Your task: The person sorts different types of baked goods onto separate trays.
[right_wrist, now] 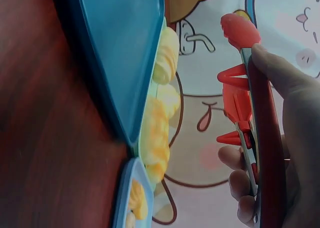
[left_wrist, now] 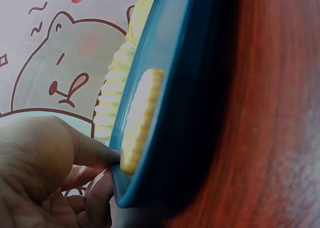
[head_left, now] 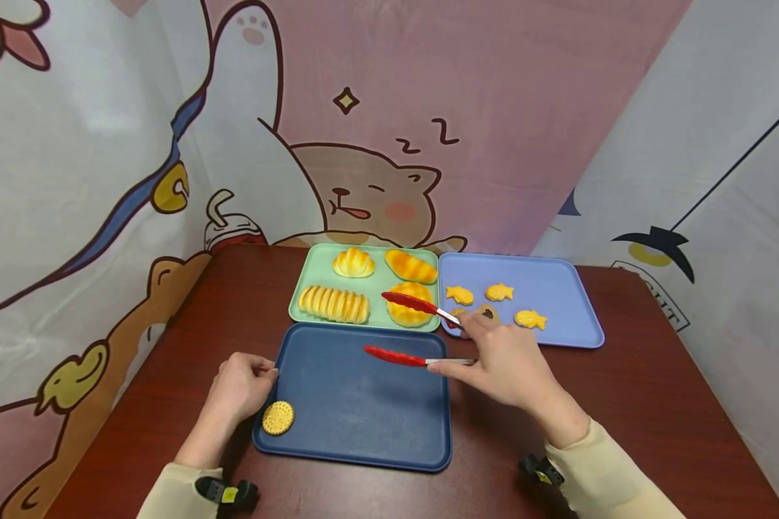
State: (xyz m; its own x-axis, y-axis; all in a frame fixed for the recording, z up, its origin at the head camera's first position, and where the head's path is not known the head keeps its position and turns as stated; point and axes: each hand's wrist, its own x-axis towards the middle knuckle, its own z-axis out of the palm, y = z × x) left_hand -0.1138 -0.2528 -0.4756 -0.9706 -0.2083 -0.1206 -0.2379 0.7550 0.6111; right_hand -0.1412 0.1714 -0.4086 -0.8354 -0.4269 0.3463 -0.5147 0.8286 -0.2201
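Observation:
My left hand point(head_left: 242, 388) pinches the left rim of the dark blue tray point(head_left: 363, 404) between thumb and fingers. A round cracker point(head_left: 278, 418) lies in that tray's lower left corner. My right hand point(head_left: 509, 360) grips red-tipped tongs point(head_left: 409, 359), their arms spread with nothing between the tips. In the head view the tongs reach over the dark tray and the round bread point(head_left: 410, 311). The right wrist view shows the fingers wrapped about the tongs' metal arms point(right_wrist: 267, 153). Behind the dark tray stands a green tray point(head_left: 378, 288) with a ridged loaf point(head_left: 334, 303), a croissant point(head_left: 353, 263) and a long bun point(head_left: 410, 266).
A light blue tray point(head_left: 571, 310) at the back right holds fish-shaped crackers point(head_left: 499, 292) and cookies point(head_left: 489, 312), partly hidden by my right hand. The brown table point(head_left: 656, 404) extends on both sides. A cartoon-printed cloth point(head_left: 526, 130) hangs behind it.

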